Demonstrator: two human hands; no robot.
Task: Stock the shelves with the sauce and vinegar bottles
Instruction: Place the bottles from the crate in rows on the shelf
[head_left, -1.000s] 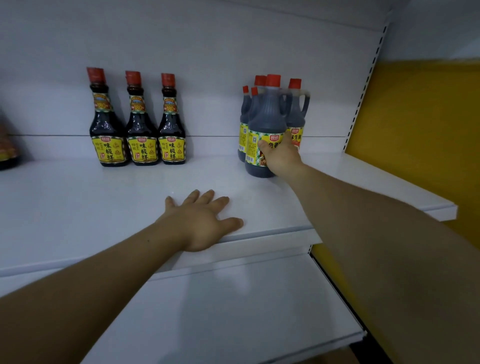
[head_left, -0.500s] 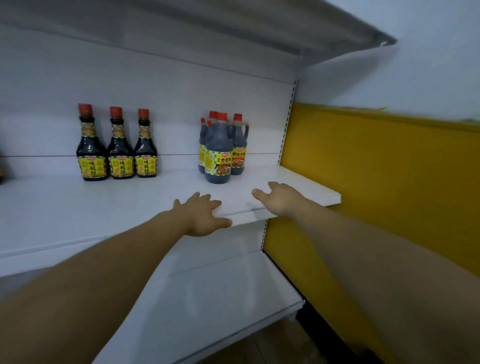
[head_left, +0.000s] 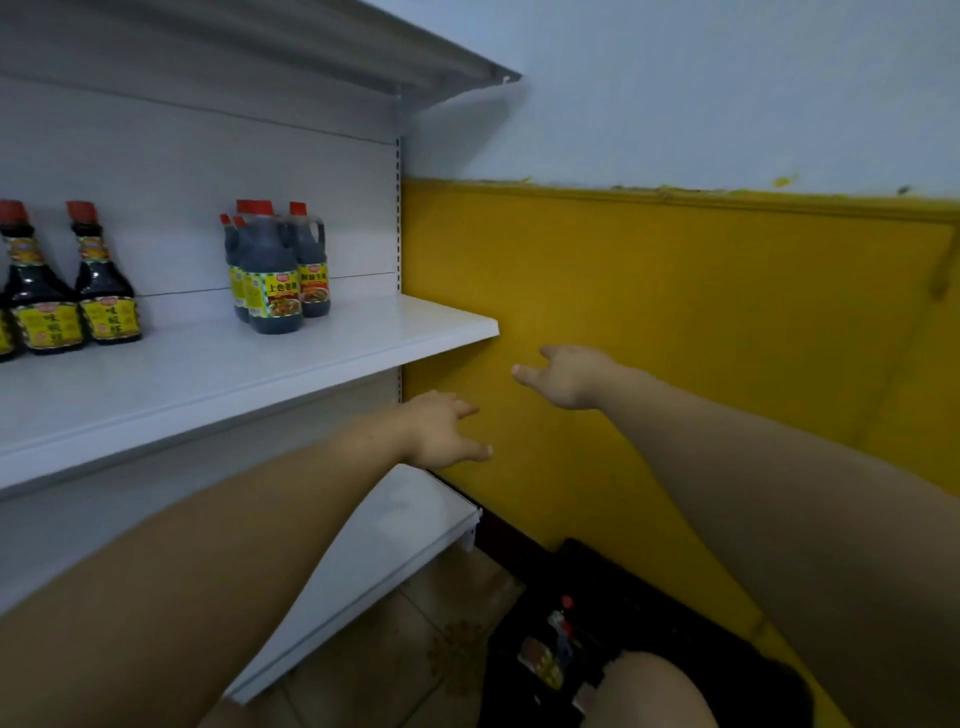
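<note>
On the white middle shelf (head_left: 332, 358) stands a cluster of dark jug bottles with red caps, the front one (head_left: 272, 275) with a yellow-green label. Further left stand slimmer dark sauce bottles (head_left: 104, 280) with red caps and yellow labels. My left hand (head_left: 441, 431) hovers off the shelf's right end with loose, spread fingers and holds nothing. My right hand (head_left: 563, 376) is in the air in front of the yellow wall, fingers relaxed, empty. On the floor a black crate (head_left: 587, 582) holds a few more bottles (head_left: 558, 631).
A yellow wall panel (head_left: 675, 312) runs along the right, pale wall above it. A lower white shelf (head_left: 395, 525) juts out below the middle one, and an upper shelf (head_left: 415, 57) overhangs. My knee (head_left: 649, 696) is at the bottom, next to the crate.
My right hand let go of the front jug bottle and pulled back off the shelf. My left hand lifted off the shelf. Both moved right as my view swung toward the yellow wall and the crate.
</note>
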